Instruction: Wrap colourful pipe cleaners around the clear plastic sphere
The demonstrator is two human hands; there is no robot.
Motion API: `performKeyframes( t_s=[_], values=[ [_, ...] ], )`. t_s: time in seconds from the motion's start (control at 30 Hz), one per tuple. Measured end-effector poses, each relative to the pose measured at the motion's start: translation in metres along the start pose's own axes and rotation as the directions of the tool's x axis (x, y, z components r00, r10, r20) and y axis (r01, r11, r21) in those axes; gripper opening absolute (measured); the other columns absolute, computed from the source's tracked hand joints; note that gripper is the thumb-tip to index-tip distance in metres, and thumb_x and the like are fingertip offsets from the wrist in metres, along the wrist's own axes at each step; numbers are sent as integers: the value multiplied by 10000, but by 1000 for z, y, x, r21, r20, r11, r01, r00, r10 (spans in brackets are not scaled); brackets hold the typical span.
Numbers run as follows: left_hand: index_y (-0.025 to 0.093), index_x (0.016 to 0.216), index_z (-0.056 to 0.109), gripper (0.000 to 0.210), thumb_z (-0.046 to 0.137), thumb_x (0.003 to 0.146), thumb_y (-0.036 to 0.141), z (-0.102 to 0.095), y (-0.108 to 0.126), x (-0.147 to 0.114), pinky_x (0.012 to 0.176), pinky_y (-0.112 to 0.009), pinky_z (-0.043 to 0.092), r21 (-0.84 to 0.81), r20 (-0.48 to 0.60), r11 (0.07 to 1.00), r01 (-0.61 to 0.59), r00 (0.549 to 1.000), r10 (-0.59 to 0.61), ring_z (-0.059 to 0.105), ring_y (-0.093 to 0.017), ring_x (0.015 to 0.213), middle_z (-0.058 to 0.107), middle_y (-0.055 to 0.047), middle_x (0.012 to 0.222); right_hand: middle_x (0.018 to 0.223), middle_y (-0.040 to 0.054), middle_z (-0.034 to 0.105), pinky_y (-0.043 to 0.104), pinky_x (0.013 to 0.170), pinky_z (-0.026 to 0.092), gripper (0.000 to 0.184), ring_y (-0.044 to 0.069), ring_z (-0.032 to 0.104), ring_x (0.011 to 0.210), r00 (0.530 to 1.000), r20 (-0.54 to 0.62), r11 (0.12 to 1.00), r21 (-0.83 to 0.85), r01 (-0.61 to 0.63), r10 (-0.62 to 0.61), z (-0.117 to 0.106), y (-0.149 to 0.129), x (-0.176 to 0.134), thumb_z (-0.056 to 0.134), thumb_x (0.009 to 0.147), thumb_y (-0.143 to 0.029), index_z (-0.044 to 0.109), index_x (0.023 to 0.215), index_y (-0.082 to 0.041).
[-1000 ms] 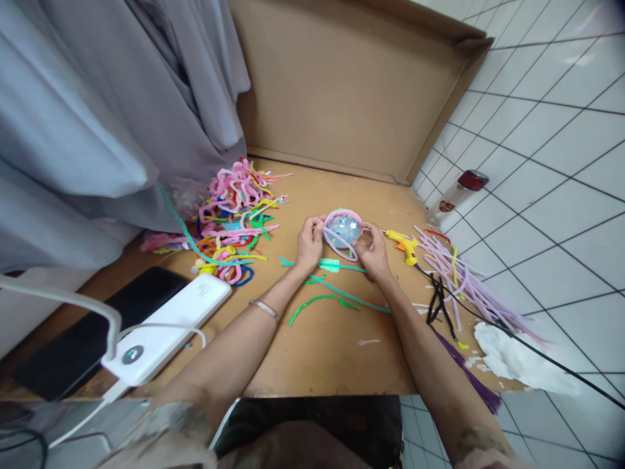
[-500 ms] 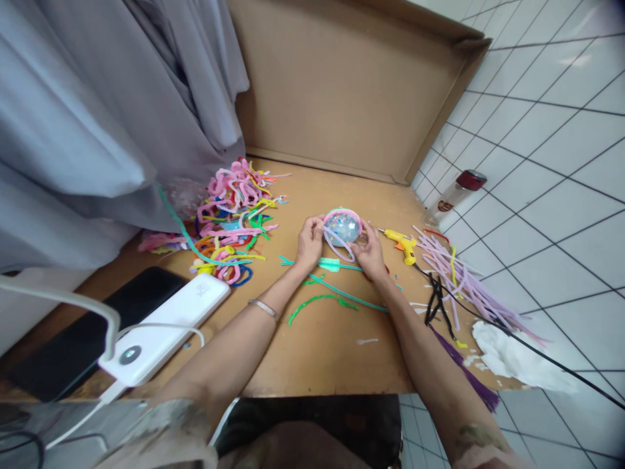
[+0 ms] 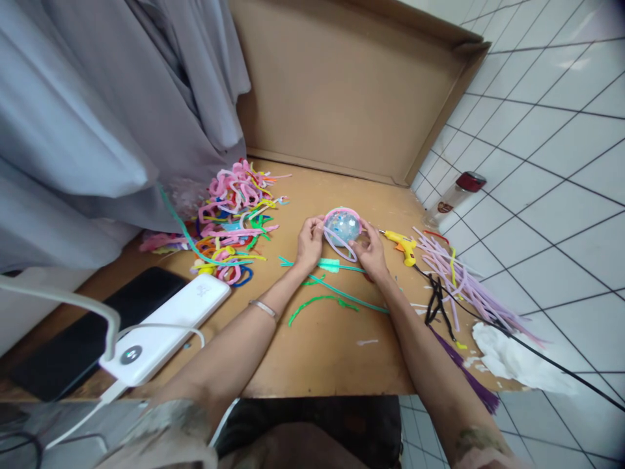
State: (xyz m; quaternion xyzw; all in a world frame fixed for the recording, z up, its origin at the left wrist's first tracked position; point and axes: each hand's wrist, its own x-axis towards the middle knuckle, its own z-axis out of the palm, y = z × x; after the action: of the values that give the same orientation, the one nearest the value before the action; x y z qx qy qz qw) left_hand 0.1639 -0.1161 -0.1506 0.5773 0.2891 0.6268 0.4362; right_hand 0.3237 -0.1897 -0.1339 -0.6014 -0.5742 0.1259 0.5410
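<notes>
The left hand (image 3: 309,246) and right hand (image 3: 371,253) hold a clear ball (image 3: 343,228), each grip closed on its edge. A glue gun (image 3: 403,246) lies nearby.

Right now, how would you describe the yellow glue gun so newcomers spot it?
Find the white tiled wall on the right, then the bundle of thin lilac strips on the tan tabletop. Just left of that bundle, beside the person's right hand, lies the yellow pistol-shaped glue gun, set apart from the strips by its orange trigger.
</notes>
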Motion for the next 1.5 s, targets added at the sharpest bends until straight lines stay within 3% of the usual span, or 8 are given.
performKeyframes(
  t_s=[0.27, 0.4, 0.63, 0.77, 0.9, 1.0, 1.3, 1.5],
  values=[
    [205, 822, 533, 456, 518, 885, 656, 0, 2, 0, 948, -363, 478, -4, -38, 1000, -24, 999, 24, 625, -215, 1025, 677, -105, 1076, 1367, 130, 563, 529, 1014, 487, 607, 310, 572, 1216, 999, -44, 1000, -14, 19, -19, -1, 6, 1, 708, 784, -428, 559, 1350, -269],
    [195, 809, 546, 395, 537, 907, 578, -1, 4, 0, 850, -308, 472, 36, -56, 999, -18, 998, 20, 587, -173, 875, 623, -55, 916, 1321, 122, 594, 515, 991, 494, 544, 298, 587, 1184, 998, -40, 999, -34, 42, -43, -1, 3, 1, 690, 798, -414, 593, 1313, -268],
    [182, 762, 552, 350, 554, 917, 497, -2, 18, -6, 718, -268, 431, 59, -50, 998, -32, 998, 35, 510, -139, 725, 529, -3, 756, 1144, 94, 669, 417, 916, 510, 293, 248, 614, 1111, 963, -196, 980, -103, 170, -187, -9, -26, -2, 576, 906, -410, 685, 1124, -248],
    [182, 777, 575, 349, 560, 923, 499, 2, 29, -14, 723, -278, 431, 75, 31, 990, -122, 992, 120, 517, -146, 748, 548, -13, 784, 1011, 72, 709, 435, 928, 471, 218, 249, 634, 1015, 948, -101, 939, -200, 279, -303, -9, -49, -8, 588, 916, -406, 724, 997, -256],
    [188, 767, 570, 354, 542, 938, 497, 6, 38, -20, 761, -297, 445, 61, 100, 975, -214, 973, 207, 541, -163, 803, 573, -29, 818, 922, 36, 732, 433, 917, 418, 171, 233, 626, 941, 959, 7, 905, -329, 270, -284, -3, -60, -14, 629, 905, -387, 744, 873, -265],
    [192, 771, 558, 356, 523, 948, 500, 9, 42, -22, 790, -305, 452, 50, 125, 973, -227, 967, 220, 547, -167, 827, 580, -31, 827, 863, 26, 731, 414, 902, 403, 189, 215, 630, 895, 966, 53, 909, -330, 256, -253, 0, -60, -16, 617, 916, -341, 738, 805, -249],
    [194, 775, 567, 367, 533, 942, 518, 13, 44, -26, 823, -326, 476, -36, 149, 981, -188, 970, 192, 567, -173, 837, 590, -41, 831, 808, 22, 719, 392, 843, 451, 166, 209, 637, 828, 970, 24, 947, -210, 242, -243, 2, -61, -15, 621, 877, -292, 728, 758, -248],
    [197, 1017, 632, 407, 539, 919, 581, 11, 40, -28, 861, -340, 501, -86, 97, 991, -102, 989, 111, 619, -196, 946, 654, -80, 1003, 785, 22, 721, 360, 803, 475, 188, 197, 651, 794, 970, -4, 961, -142, 239, -242, 1, -61, -13, 614, 873, -316, 709, 728, -244]
  ],
)
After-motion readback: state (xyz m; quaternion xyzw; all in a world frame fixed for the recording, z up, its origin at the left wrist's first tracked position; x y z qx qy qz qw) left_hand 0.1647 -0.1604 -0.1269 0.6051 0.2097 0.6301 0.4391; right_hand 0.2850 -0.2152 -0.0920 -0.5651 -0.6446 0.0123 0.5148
